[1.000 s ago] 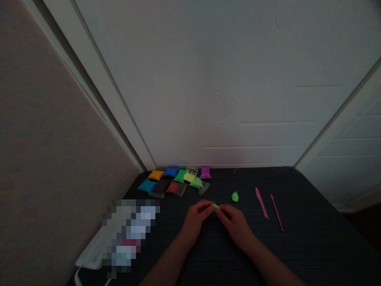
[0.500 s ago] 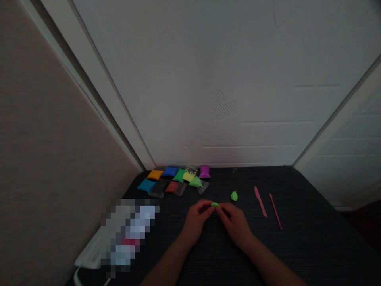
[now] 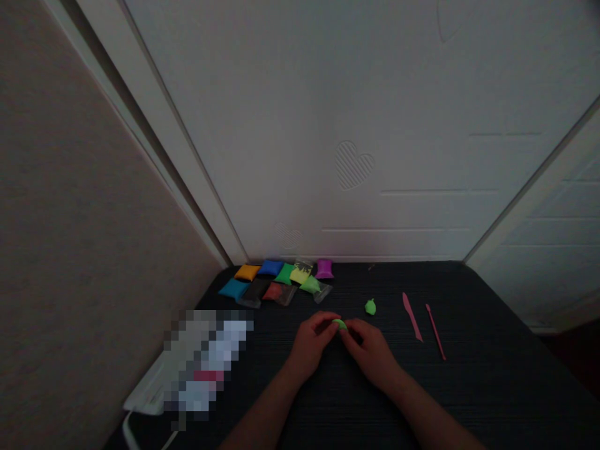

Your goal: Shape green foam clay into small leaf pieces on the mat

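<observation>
One green piece is found low in the centre of the view, pinched between the fingers of the left hand and those of the right hand. Both sets of fingers are judged to be grasping it at its sides; whether it touches the desk cannot be established. The material appears soft: should it be pressed unevenly, or pulled from both sides, it could be flattened or torn. Should either pinch be slackened, it could be dropped.

A green lump is noted on the desk just beyond the right hand, not touched; it could be knocked or dented if that hand were pushed forward. Farther right, a pink knife and a pink stick are laid side by side, apart; the stick, being slender, could be rolled by a stray sleeve.

Nine coloured packets are grouped at the far left. Nearer, a white object is partly obscured by pixel blocks.
</observation>
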`<control>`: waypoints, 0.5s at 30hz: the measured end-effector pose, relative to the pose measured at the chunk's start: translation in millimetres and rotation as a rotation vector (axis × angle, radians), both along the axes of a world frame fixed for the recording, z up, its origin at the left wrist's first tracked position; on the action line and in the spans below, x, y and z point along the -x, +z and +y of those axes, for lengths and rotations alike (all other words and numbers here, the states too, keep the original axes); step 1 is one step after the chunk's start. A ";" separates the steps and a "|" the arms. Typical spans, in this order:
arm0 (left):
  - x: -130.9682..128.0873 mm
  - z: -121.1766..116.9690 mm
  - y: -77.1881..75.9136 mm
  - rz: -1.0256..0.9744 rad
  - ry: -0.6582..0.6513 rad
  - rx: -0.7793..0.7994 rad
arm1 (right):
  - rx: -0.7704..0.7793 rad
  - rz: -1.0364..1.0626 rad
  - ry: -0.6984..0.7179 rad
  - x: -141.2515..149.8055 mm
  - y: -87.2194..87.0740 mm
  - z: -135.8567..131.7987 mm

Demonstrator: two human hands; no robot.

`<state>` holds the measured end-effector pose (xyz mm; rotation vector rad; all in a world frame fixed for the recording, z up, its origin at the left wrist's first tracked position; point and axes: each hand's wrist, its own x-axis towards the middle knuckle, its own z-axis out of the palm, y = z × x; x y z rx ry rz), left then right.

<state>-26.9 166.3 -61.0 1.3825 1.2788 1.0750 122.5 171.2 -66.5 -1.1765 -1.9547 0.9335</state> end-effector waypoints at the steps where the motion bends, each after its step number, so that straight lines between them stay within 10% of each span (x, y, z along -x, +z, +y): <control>1: -0.4 0.0 0.3 0.006 0.002 -0.001 | 0.005 0.004 0.000 0.0 0.1 0.1; 15: -1.7 0.1 -4.0 -0.099 0.059 0.045 | 0.027 0.043 0.017 -1.4 0.6 2.3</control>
